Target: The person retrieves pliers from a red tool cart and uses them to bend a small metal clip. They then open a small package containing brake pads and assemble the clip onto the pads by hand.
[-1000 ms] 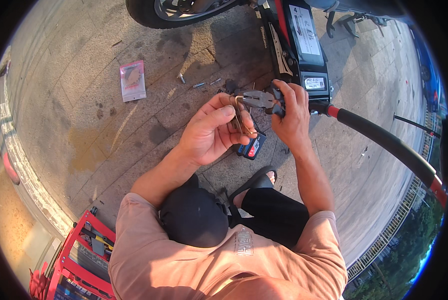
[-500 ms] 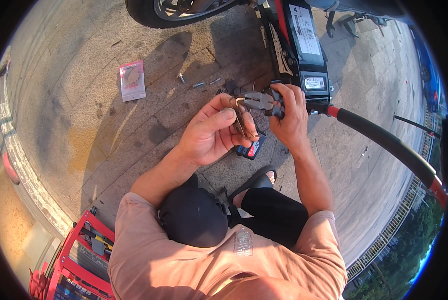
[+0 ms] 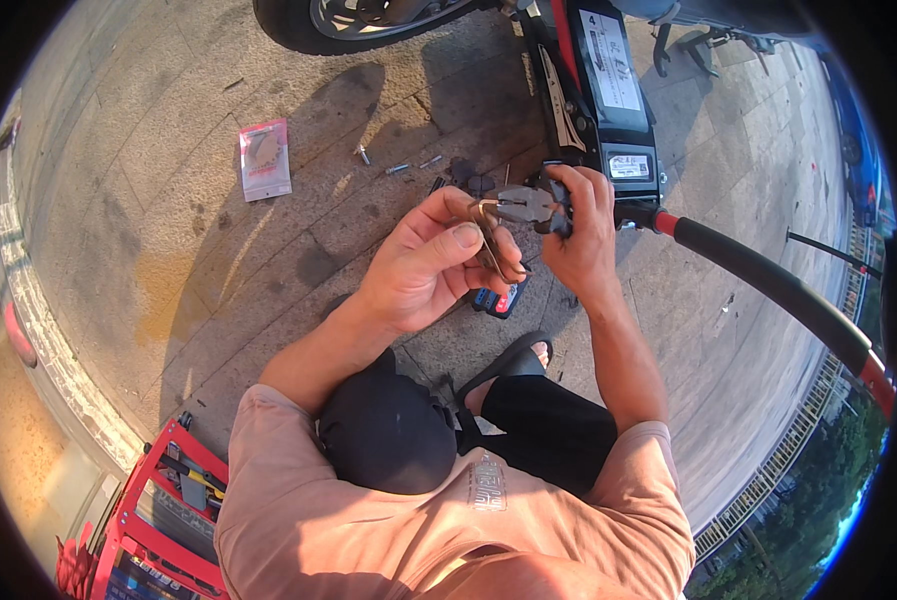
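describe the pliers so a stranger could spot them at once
Follow the long black bar with red ends up and left to the right hand. It holds the pliers, which point toward the left hand; their broad grey head sets them apart from the thin bent metal piece held there.

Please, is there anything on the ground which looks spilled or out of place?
Yes: a brown patch left of the left hand contrasts with the greyer paving, perhaps a spill. Loose bolts lie scattered beyond the hand.
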### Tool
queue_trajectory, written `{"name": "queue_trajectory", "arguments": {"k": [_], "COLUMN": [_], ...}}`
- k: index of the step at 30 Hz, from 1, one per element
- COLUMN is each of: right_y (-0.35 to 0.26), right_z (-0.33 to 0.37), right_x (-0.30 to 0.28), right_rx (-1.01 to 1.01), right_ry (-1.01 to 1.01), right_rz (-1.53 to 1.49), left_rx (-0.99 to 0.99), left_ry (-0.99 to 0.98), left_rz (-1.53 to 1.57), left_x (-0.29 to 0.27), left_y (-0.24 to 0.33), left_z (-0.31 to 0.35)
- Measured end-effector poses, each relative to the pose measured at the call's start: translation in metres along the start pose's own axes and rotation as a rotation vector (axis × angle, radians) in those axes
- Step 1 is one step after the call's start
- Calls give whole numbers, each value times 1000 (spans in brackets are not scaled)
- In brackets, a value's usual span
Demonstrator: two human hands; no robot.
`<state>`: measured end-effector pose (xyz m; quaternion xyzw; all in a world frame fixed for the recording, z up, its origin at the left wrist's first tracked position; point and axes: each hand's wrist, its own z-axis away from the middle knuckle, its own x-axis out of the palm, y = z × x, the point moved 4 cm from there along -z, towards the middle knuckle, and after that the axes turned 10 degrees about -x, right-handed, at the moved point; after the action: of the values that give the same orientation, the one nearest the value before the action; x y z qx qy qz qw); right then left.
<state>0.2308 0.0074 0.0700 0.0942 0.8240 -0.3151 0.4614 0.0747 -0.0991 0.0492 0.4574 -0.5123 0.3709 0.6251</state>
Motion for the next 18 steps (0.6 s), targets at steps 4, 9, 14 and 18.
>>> {"name": "queue_trajectory", "arguments": {"k": [4, 9, 14, 18], "right_y": [-1, -3, -5, -4], "right_z": [0, -1, 0, 1], "right_x": [2, 0, 0, 1], "right_rx": [-7, -14, -9, -8], "right_ry": [-5, 0, 11, 15], "right_rz": [8, 29, 52, 32], "left_rx": [8, 12, 21, -2], "left_ry": [9, 21, 10, -22], "left_rz": [8, -42, -44, -2], "left_x": [0, -1, -1, 2], "left_y": [1, 2, 2, 0], "left_z": [2, 4, 4, 4]}}
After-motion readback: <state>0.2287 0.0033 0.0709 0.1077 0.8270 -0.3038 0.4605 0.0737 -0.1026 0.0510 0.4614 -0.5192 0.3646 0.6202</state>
